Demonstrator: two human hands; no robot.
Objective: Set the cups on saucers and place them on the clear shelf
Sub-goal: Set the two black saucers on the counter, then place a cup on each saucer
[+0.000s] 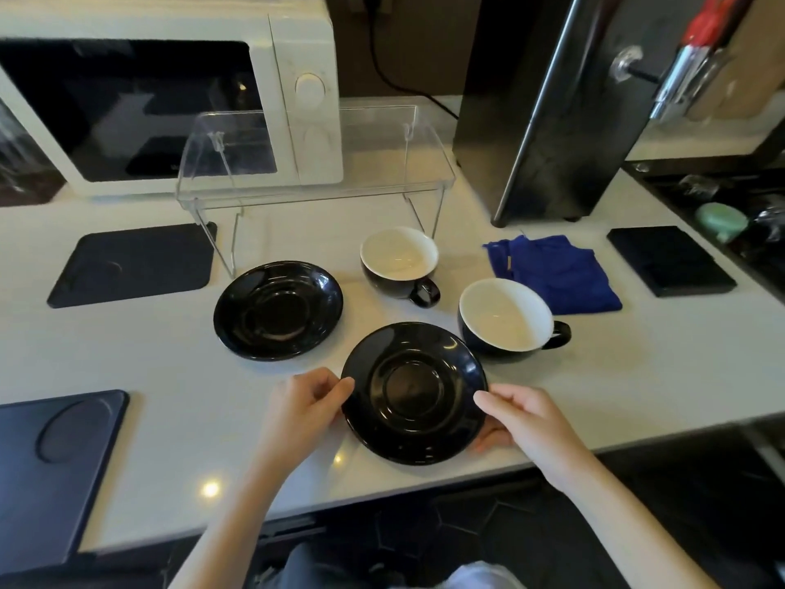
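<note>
Counted two black saucers, two black cups with white insides, one clear shelf [316,163], four dark mats.

Near saucer [413,393] sat at 6 o'clock on the white counter [616,376], gripped at both sides. Left hand [308,401] held its 9 o'clock rim, fingers curled together on the edge. Right hand [520,418] held the 3 o'clock rim, forefinger on top, thumb tucked beneath. Whether the saucer was lifted or resting could not be told.

Far saucer [278,310] lay at 10 o'clock from the near one, bare and apart from it. Far cup [399,261] stood at 12 o'clock, handle toward the viewer. Near cup [507,318] stood at 2 o'clock, just beside the held saucer, handle pointing right. Neither cup was on a saucer.

Shelf stood at 12 o'clock behind the crockery, nothing on top, one leg close by the far saucer. Microwave [170,99] showed through it, cut off at left. Blue cloth [552,272] lay folded at 2 o'clock, behind the near cup. A tall black appliance [552,108] rose at 1 o'clock, top cut off. Items in the right-hand dark recess were too blurred to name.
</note>
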